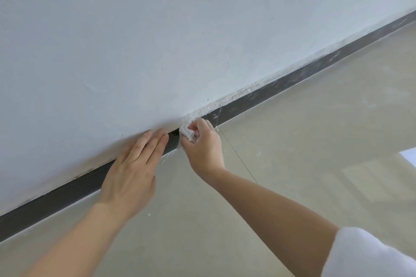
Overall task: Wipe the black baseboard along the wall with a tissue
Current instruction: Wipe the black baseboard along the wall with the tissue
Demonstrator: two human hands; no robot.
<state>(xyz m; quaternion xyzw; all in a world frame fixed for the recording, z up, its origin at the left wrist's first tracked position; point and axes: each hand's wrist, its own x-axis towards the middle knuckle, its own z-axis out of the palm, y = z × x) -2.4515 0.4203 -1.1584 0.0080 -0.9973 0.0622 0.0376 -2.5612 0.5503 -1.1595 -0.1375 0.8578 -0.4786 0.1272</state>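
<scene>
Down at the black baseboard (258, 99), the right hand (203, 146) pinches a crumpled white tissue (185, 131) against its top edge. Just beside it, the left hand (132, 171) lies flat, fingers straight, on the baseboard and wall (135, 40).

Two hands, left hand (132, 171) and right hand (203, 145); one tissue (185, 131); one baseboard (258, 98).

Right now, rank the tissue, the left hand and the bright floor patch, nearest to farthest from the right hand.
1. tissue, gripped in the right hand itself.
2. left hand, close by on the left.
3. bright floor patch, far right edge.
</scene>
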